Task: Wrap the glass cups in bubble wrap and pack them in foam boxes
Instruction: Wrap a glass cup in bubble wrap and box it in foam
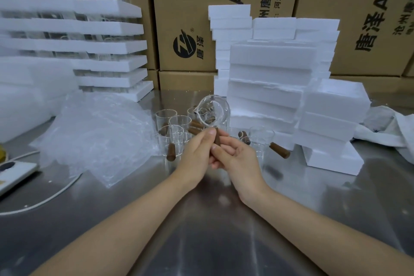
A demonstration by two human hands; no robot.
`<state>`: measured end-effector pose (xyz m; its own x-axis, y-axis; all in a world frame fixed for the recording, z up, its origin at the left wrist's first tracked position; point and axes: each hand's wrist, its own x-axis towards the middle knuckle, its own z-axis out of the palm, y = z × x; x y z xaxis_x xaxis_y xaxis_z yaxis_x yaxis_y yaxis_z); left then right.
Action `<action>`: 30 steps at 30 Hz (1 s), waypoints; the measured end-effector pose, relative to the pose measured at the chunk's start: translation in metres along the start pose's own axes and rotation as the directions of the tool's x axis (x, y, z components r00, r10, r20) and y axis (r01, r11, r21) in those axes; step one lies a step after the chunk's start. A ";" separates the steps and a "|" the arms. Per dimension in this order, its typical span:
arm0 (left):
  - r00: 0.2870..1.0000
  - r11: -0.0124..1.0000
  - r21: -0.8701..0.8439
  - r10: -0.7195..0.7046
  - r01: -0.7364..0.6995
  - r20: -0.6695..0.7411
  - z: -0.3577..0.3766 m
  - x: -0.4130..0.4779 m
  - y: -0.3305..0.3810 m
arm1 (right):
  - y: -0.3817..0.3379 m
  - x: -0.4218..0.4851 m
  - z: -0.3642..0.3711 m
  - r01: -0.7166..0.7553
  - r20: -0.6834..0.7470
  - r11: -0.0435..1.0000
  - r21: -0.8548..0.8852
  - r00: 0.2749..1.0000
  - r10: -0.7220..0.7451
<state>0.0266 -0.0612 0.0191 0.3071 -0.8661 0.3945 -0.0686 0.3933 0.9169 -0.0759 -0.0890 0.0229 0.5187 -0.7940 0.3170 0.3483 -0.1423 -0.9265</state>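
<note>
clear glass cup (pixel 212 108), brown wooden handle (pixel 216 139) clamped in left hand (pixel 197 152) and right hand (pixel 238 158); clear crumpled bubble wrap (pixel 96 136) at nine o'clock.

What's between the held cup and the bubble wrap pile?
Standing glass cups sit on the table between the held cup and the bubble wrap. Left hand and right hand hold it by the handle above them, so a raised path probably clears.
</note>
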 end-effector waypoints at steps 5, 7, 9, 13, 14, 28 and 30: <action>1.000 1.000 0.001 -0.014 0.014 -0.014 0.000 -0.004 0.003 | 0.000 -0.001 0.002 -0.006 0.003 1.000 -0.030 1.000 0.006; 1.000 0.999 0.033 -0.017 0.017 -0.022 0.001 -0.004 0.004 | 0.001 0.000 0.000 0.012 -0.010 0.999 -0.039 1.000 -0.012; 0.999 0.996 0.085 0.000 0.003 -0.039 0.000 -0.004 0.004 | 0.002 0.000 -0.001 0.025 -0.010 0.999 -0.021 1.000 -0.026; 0.999 1.000 -0.021 -0.008 0.007 -0.042 0.002 -0.004 0.006 | 0.000 -0.001 -0.001 -0.029 0.057 0.990 0.135 0.998 0.021; 0.998 0.997 -0.071 -0.013 0.010 -0.054 0.003 -0.004 0.006 | -0.001 -0.001 -0.001 -0.064 0.076 0.982 0.179 0.996 0.051; 0.977 1.000 0.021 -0.011 0.015 -0.214 -0.006 0.005 0.000 | 0.003 0.005 0.002 -0.419 0.224 0.741 0.525 0.908 0.355; 0.976 0.998 0.056 0.013 -0.001 -0.219 -0.006 0.005 0.001 | 0.003 0.005 0.003 -0.441 0.229 0.727 0.527 0.897 0.378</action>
<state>0.0335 -0.0631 0.0217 0.5068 -0.7721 0.3834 -0.1221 0.3760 0.9185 -0.0700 -0.0918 0.0227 0.7758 -0.6307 -0.0193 0.4361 0.5581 -0.7059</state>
